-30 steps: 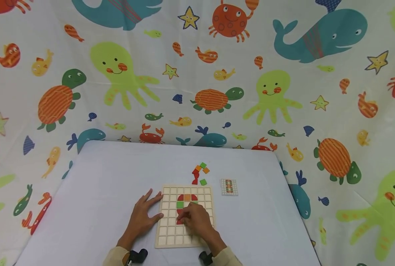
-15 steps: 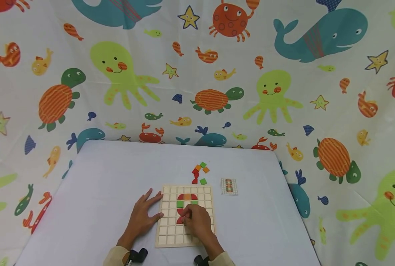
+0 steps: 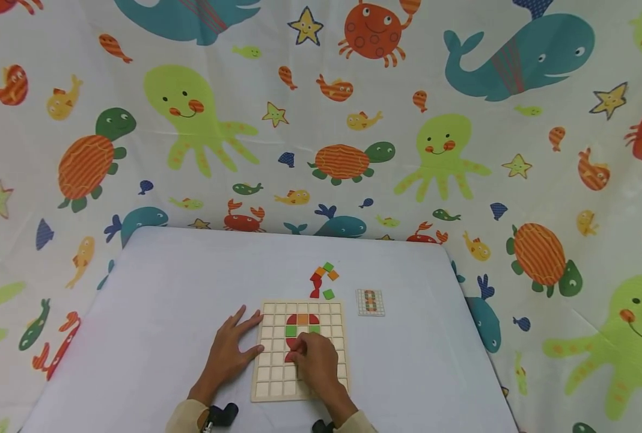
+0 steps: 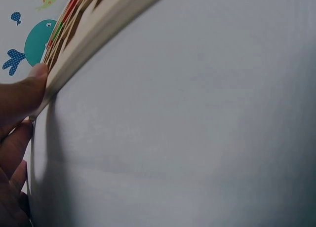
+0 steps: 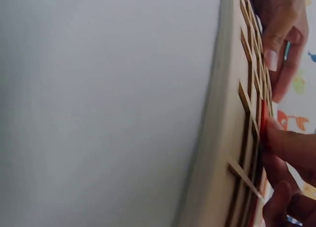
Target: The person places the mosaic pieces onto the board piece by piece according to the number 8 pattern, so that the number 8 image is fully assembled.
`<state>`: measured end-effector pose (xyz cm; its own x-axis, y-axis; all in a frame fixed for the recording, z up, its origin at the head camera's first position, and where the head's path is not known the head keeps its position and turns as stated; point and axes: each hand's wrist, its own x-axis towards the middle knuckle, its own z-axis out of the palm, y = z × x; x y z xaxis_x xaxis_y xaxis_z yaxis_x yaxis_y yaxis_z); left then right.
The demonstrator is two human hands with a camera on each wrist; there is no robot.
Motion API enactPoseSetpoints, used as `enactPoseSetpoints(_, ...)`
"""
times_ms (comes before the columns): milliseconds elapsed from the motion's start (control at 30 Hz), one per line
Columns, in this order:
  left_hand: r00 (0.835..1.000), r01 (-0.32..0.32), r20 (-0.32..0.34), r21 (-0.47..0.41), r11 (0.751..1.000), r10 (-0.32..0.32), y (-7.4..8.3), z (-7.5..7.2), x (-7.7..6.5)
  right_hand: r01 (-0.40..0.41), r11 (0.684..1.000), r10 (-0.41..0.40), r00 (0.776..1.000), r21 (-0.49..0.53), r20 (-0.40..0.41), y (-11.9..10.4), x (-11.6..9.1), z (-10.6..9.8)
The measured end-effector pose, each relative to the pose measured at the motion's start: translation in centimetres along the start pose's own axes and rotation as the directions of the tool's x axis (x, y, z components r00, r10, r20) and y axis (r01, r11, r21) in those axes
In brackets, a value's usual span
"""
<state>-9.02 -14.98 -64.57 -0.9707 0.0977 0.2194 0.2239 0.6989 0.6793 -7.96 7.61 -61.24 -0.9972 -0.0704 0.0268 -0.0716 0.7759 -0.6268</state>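
The left hand (image 3: 228, 347), fingers spread, touches the left edge of the board (image 3: 276, 388) on the bench (image 3: 191, 270). There, 1 red tile (image 3: 288, 358) is partly hidden by the right hand (image 3: 318, 362), fingers bent; whether they pinch it, I cannot tell. Rightmost, a card (image 3: 371, 302) shows indistinct markings.

On the white table (image 3: 418, 361) lay the gridded wooden board (image 3: 265, 388), the bare left hand (image 3: 229, 352) at nine o'clock, the right hand (image 3: 318, 361) and a curved red piece (image 3: 288, 357) near its middle. Loose flat red, orange and green pieces (image 3: 319, 272) lay beyond at twelve to one, the small white gridded card (image 3: 371, 302) at two.
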Motion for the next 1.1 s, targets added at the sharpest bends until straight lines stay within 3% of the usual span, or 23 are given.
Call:
enactPoseSetpoints(367,1.0,0.001,-0.002,-0.013,1.0,-0.001,-0.3,0.2,0.0,-0.003,0.999,0.005,0.999,-0.036,0.043,-0.1,-0.1,-0.3)
enactPoseSetpoints(533,1.0,-0.006,-0.015,0.002,1.0,0.006,-0.6,0.3,-0.1,-0.016,0.996,0.012,0.999,0.091,0.052,0.6,0.0,-0.8)
enactPoseSetpoints(633,0.999,-0.015,-0.03,-0.001,1.0,0.015,-0.7,0.3,-0.1,0.008,0.987,-0.011,1.0,0.16,0.017,1.3,0.5,-1.6)
enactPoseSetpoints(800,1.0,-0.007,-0.022,-0.002,1.0,0.007,-0.7,0.3,0.0,0.057,0.979,-0.041,0.996,0.194,-0.084,2.5,2.6,-3.5)
enactPoseSetpoints(1100,0.999,-0.023,-0.034,-0.022,1.0,0.022,-0.5,0.2,-0.1,0.026,0.971,0.0,0.994,0.236,-0.109,5.1,7.6,-5.9)
